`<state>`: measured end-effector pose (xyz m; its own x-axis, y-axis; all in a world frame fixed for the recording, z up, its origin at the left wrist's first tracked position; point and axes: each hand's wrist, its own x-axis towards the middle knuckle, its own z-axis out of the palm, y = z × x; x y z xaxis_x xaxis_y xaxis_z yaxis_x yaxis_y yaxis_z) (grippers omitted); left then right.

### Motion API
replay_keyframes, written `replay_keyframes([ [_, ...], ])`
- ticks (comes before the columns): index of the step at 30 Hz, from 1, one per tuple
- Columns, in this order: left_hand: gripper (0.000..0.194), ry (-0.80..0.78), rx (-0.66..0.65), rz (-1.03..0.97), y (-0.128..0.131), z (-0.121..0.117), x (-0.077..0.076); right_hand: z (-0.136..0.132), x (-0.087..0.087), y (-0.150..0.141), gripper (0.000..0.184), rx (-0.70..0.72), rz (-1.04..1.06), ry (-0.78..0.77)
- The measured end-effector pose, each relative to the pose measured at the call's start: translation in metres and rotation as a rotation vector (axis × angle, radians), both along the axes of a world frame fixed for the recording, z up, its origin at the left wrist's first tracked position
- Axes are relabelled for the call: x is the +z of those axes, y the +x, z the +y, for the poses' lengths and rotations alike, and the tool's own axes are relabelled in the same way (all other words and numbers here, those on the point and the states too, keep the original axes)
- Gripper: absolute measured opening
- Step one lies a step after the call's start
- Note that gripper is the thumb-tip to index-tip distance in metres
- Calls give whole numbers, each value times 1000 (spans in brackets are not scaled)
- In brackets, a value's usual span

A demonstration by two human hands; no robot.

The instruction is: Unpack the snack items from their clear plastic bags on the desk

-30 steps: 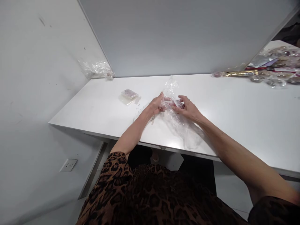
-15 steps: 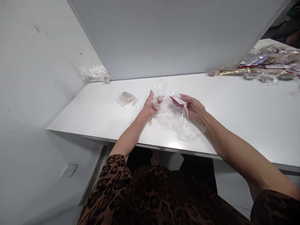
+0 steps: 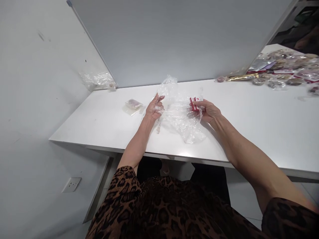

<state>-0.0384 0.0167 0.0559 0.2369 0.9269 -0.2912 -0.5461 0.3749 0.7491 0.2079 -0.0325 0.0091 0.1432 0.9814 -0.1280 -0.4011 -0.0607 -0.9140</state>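
Note:
Clear crinkled plastic wrap stretches between my two hands above the white table. My left hand is closed on its left side, with some of the film standing up behind the fingers. My right hand pinches a small red and white card-like packet, and part of the wrap hangs by it; whether the packet is inside the film I cannot tell. To the left of my left hand lies a small clear packet with pale, pinkish contents.
A heap of plastic-wrapped items lies at the right rear, with a gold strip before it. More clear plastic sits in the left back corner. A grey panel borders the table's far edge.
My hands have moved apart, pulling the plastic wrap tauter between them. The red and white packet has turned more upright in my right hand and shifted right.

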Motion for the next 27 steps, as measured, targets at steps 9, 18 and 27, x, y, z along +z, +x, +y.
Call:
replay_keyframes([
  [9, 42, 111, 166, -58, -4, -9, 20, -11, 5, -4, 77, 72, -82, -39],
  [18, 53, 246, 344, -69, -39, -17, 25, -2, 7, 11, 67, 96, -45, -119],
  [27, 45, 210, 420, 49, -44, -44, -3, 6, 2, 36, 63, 134, -384, -56],
])
